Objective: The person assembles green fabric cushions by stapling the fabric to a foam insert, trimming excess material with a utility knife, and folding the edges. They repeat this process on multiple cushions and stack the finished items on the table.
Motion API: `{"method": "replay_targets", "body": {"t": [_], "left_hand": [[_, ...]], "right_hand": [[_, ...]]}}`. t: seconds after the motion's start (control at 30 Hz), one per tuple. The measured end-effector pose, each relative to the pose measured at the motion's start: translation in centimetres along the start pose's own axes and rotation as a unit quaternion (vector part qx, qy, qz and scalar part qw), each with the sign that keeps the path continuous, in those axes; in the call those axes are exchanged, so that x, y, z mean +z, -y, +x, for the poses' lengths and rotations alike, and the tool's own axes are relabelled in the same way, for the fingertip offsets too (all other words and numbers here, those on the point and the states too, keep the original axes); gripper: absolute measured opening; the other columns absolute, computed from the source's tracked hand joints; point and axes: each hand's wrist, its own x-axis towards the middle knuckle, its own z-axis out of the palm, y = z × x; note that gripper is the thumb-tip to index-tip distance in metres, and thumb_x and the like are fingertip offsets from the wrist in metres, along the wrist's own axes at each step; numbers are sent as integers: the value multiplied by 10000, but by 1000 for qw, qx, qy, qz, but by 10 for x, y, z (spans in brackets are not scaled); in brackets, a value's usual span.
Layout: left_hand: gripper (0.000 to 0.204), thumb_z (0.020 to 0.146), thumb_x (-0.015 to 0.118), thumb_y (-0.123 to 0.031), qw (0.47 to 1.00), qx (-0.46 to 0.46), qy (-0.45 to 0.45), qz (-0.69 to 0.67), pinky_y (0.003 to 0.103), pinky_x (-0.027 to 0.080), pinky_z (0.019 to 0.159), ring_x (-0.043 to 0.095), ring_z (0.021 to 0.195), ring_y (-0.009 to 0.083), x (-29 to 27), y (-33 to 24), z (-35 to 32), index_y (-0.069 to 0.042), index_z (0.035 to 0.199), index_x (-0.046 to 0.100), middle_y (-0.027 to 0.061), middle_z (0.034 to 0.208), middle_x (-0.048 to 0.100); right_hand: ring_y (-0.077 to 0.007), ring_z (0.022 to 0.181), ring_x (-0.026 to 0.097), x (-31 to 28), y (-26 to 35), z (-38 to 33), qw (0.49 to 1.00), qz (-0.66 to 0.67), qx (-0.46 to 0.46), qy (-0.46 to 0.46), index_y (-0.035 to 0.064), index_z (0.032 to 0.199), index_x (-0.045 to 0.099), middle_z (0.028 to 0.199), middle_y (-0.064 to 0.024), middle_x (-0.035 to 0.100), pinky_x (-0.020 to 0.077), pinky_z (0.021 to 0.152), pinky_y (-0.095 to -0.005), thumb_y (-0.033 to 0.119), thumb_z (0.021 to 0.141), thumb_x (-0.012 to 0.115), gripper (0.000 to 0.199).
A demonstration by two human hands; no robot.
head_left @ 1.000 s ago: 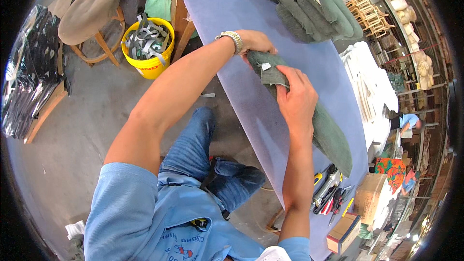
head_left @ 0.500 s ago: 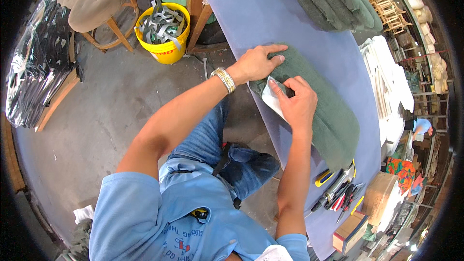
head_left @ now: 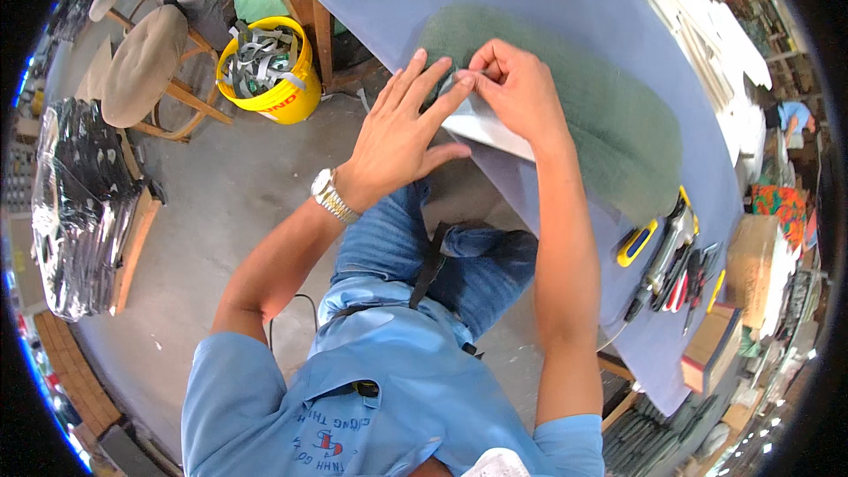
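Observation:
A long dark green fabric-covered pad [head_left: 583,106] lies on the blue-covered table, its near edge showing a white underside [head_left: 490,131]. My right hand [head_left: 521,93] is closed in a pinch on the fabric at the pad's near left edge; the pinched bit is mostly hidden by the fingers. My left hand [head_left: 397,132], with a watch at the wrist, is open beside it. Its fingers are stretched out, and the index fingertip comes up to the right hand's fingertips at that edge.
To the right of the pad lie a yellow-handled cutter [head_left: 637,243], a staple gun [head_left: 667,252], several hand tools and a wooden box [head_left: 711,349]. A yellow bucket [head_left: 296,106] of fabric scraps and a padded stool [head_left: 144,66] stand at the left.
My left hand has come off the top of the pad, moving toward me with fingers spread. My right hand has shifted up and left to pinch the edge. The view has shifted too.

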Motion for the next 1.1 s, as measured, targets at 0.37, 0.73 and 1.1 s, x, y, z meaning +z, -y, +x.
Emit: {"method": "replay_targets", "body": {"t": [0.37,0.73,1.1], "left_hand": [[409,855,817,-285,997,42,24,62,416,603,843,703,1112,324,-7,22,23,-84,1182,676,107,1149,752],[372,845,828,-360,992,28,95,83,344,582,678,753,777,243,-22,23,43,-116,1112,741,87,985,782],[356,882,820,-225,973,-67,219,36,286,561,780,688,878,102,-32,36,63,-23,1144,687,69,1036,761]], "right_hand": [[-305,881,688,-2,-10,-33,969,-15,-227,-93,77,1070,633,974,-83,712,528,742,-410,130,817,781,297],[-358,842,680,8,-2,-45,940,-169,-249,-161,103,973,582,827,-113,690,512,724,-472,181,845,703,193],[-333,810,687,19,-9,-41,947,-129,-232,-178,105,1009,609,811,-91,693,521,680,-459,187,878,688,174]]}}
